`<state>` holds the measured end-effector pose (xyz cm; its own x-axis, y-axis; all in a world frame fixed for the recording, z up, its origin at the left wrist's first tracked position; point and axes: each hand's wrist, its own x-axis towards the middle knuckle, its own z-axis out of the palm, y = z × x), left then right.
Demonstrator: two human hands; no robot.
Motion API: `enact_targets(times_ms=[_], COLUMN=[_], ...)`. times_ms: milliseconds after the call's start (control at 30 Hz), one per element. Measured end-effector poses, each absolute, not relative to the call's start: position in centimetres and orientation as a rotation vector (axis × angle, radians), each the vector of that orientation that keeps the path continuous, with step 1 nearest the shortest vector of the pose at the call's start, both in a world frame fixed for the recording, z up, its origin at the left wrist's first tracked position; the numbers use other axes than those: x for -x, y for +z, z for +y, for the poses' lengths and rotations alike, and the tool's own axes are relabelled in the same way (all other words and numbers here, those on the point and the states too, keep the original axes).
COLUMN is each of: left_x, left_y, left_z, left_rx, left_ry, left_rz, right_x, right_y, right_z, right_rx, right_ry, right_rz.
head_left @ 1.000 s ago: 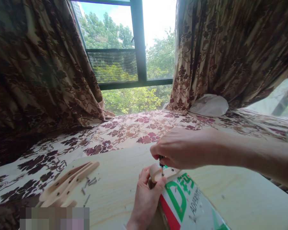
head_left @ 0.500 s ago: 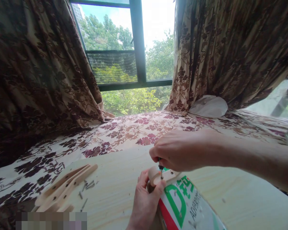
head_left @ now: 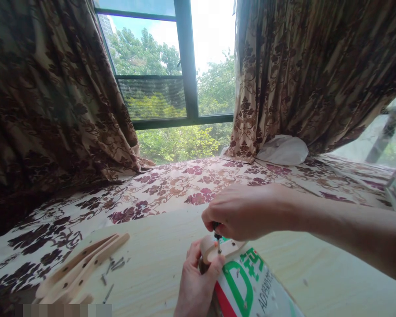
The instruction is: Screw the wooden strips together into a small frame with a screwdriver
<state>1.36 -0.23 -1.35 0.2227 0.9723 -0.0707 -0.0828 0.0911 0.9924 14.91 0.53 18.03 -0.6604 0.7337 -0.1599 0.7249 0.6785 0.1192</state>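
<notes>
My right hand (head_left: 240,212) is closed around the dark handle of a screwdriver (head_left: 217,233), pointing down. Its tip meets a small screw (head_left: 219,251) at a pale wooden piece (head_left: 206,249) with a rounded end and dark holes. From the near side, my left hand (head_left: 198,279) pinches that rounded end between thumb and fingers. Beneath the wooden piece lies a flat white, red and green printed carton (head_left: 251,286), with several tiny pieces of hardware on it. My fingers hide most of the screwdriver handle.
Several pale wooden pieces with holes (head_left: 82,266) lie at the left of the light wooden board (head_left: 152,251), beside several loose screws (head_left: 114,266). Behind it spreads a floral cloth (head_left: 171,185). A white bag (head_left: 284,149) rests by the curtain (head_left: 284,70).
The view has shifted slightly, so everything sits a little further left and lower. Both hands keep their holds, and the screwdriver stays on the screw.
</notes>
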Motion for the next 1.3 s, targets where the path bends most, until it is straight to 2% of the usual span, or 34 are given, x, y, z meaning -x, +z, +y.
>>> enact_targets(times_ms=[233, 467, 733, 1033, 1300], left_x=[-1.6, -1.8, -1.3, -1.7, -1.7], left_y=[-1.4, -1.2, -0.5, -2.5, -3.1], left_z=[-0.2, -0.3, -0.6, 0.5, 0.6], left_rx=[-1.137, -1.156, -1.187, -1.208, -1.215], left_ry=[1.098, 1.174, 1.152, 1.212, 1.24], left_rz=[1.026, 1.039, 1.042, 1.043, 1.041], right_x=[-15.2, -15.3, -15.5, -15.1, -15.5], right_y=[16.8, 18.4, 16.1, 17.4, 15.5], right_z=[1.3, 0.8, 1.3, 0.5, 1.2], right_rx=[-1.284, -1.264, -1.254, -1.195, -1.414], right_ry=[0.06, 0.014, 0.083, 0.068, 0.17], right_rz=[2.706, 2.681, 2.778, 2.793, 2.808])
